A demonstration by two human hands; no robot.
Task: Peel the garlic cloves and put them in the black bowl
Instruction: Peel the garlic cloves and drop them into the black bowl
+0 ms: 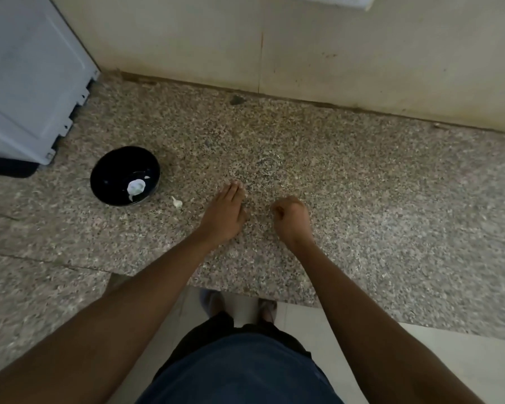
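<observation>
A black bowl [111, 170] stands on the speckled granite counter [362, 199] at the left, with a whitish garlic piece [136, 187] lying inside it. A small white garlic clove [177, 202] lies on the counter just right of the bowl. My left hand [223, 212] rests flat on the counter, fingers straight, to the right of that clove. My right hand [292, 218] sits beside it with its fingers curled into a fist; whether anything is inside it is hidden.
A pale grey appliance [27, 83] stands at the back left, close behind the bowl. A cream tiled wall [303, 48] runs along the back of the counter. The counter's front edge lies near my body, with the floor and my feet below.
</observation>
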